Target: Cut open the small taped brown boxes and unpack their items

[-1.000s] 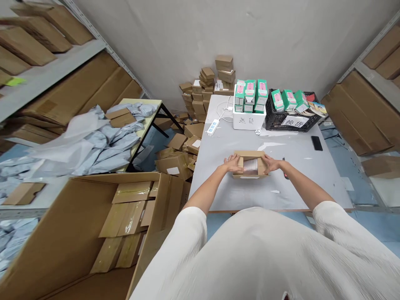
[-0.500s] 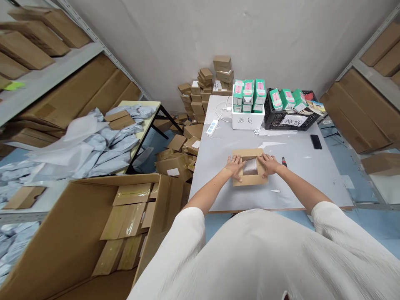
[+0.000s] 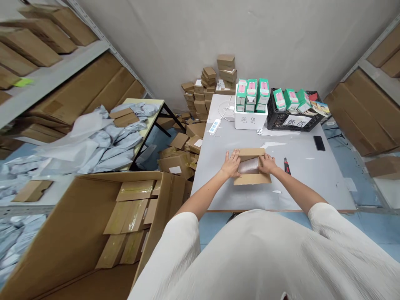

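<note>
A small cardboard box (image 3: pixel 252 179) lies on the grey table with its front and back flaps raised. Inside it a shiny, clear-wrapped item (image 3: pixel 249 166) shows; its kind cannot be made out. My left hand (image 3: pixel 231 164) grips the box's left end, fingers bent over the edge. At the opposite end, my right hand (image 3: pixel 266 163) has its fingers closed on the right side. A red and black box cutter (image 3: pixel 287 166) rests on the table to the right of my right hand.
Behind the box stand a white bin (image 3: pixel 251 121) and a black crate (image 3: pixel 292 122) holding green boxes. A phone (image 3: pixel 319 143) lies at right, a power strip (image 3: pixel 214 126) at back left. A large open carton (image 3: pixel 90 221) stands left of the table (image 3: pixel 218 196).
Both hands have shifted from the short flaps to the box's ends, so more of the wrapped item shows. The view has turned slightly.
</note>
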`<state>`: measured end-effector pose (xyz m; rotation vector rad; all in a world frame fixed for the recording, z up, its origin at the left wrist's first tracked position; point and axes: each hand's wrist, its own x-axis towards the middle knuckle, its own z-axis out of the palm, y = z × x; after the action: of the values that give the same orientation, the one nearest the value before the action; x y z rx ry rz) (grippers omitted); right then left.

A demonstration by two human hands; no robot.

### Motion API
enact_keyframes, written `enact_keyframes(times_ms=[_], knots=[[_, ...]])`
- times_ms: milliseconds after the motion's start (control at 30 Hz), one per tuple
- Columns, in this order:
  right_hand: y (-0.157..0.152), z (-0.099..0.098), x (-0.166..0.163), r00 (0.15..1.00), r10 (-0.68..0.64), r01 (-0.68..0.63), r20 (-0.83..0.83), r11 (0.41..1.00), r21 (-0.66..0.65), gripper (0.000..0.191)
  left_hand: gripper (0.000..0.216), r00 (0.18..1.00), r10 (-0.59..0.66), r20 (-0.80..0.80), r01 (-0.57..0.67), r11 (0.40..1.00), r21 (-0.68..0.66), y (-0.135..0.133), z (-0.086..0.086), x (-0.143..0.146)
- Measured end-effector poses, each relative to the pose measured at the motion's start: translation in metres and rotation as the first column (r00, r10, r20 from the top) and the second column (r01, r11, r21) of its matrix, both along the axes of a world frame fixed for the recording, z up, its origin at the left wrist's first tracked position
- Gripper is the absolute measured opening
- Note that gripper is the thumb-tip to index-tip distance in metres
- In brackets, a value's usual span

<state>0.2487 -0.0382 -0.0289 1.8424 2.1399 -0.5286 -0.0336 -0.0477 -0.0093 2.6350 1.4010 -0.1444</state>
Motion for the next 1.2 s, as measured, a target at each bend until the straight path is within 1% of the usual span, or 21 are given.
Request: enact_keyframes(times_ms=[67, 167, 267, 333, 400, 500, 600, 700, 800, 933, 1100, 1200], knots=[[-0.001, -0.004, -0.004, 1.000, -0.025, 0.024, 0.008, 1.000, 0.016, 0.071, 0.107, 1.000, 0.021, -0.010, -0.021, 1.000, 0.003, -0.004, 0.003, -0.006], [-0.002, -0.007, -0.008, 0.999, -0.041, 0.041, 0.008, 0.998, 0.044, 0.068, 0.122, 0.997, 0.076, -0.030, -0.077, 0.997, -0.029, -0.007, 0.005, -0.019], [-0.004, -0.007, -0.011, 0.999, -0.051, 0.049, 0.018, 0.997, 0.067, 0.069, 0.129, 0.986, 0.155, -0.068, -0.161, 0.982, -0.103, -0.008, 0.003, -0.030], [-0.005, -0.007, -0.013, 0.997, -0.065, 0.063, 0.029, 0.995, 0.072, 0.072, 0.131, 0.978, 0.187, -0.097, -0.201, 0.967, -0.159, -0.007, 0.000, -0.032], [-0.006, -0.008, -0.016, 0.996, -0.084, 0.081, 0.041, 0.994, 0.075, 0.075, 0.138, 0.979, 0.172, -0.105, -0.190, 0.962, -0.197, -0.006, -0.005, -0.029], [-0.008, -0.011, -0.020, 0.993, -0.100, 0.094, 0.063, 0.991, 0.091, 0.077, 0.150, 0.989, 0.117, -0.087, -0.134, 0.964, -0.231, -0.002, -0.015, -0.019], [-0.009, -0.014, -0.024, 0.991, -0.108, 0.099, 0.082, 0.990, 0.103, 0.078, 0.157, 0.991, 0.118, -0.068, -0.132, 0.956, -0.261, 0.004, -0.025, -0.011], [-0.008, -0.014, -0.026, 0.989, -0.128, 0.119, 0.074, 0.986, 0.114, 0.076, 0.159, 0.991, 0.124, -0.056, -0.135, 0.950, -0.282, 0.009, -0.032, -0.010], [0.000, -0.010, -0.022, 0.991, -0.130, 0.129, 0.005, 0.986, 0.108, 0.078, 0.156, 0.992, 0.118, -0.042, -0.125, 0.948, -0.292, 0.012, -0.035, -0.012], [0.011, 0.000, 0.000, 0.976, -0.112, 0.131, -0.189, 0.987, 0.093, 0.085, 0.154, 0.990, 0.133, -0.035, -0.138, 0.945, -0.298, 0.017, -0.035, -0.012], [0.010, 0.010, 0.030, 0.898, -0.169, 0.257, -0.407, 0.951, 0.173, 0.082, 0.152, 0.988, 0.151, -0.035, -0.154, 0.939, -0.306, 0.028, -0.032, -0.009], [0.005, 0.012, 0.043, 0.894, -0.190, 0.306, -0.407, 0.920, 0.244, 0.084, 0.152, 0.988, 0.151, -0.045, -0.157, 0.940, -0.304, 0.032, -0.032, -0.009]])
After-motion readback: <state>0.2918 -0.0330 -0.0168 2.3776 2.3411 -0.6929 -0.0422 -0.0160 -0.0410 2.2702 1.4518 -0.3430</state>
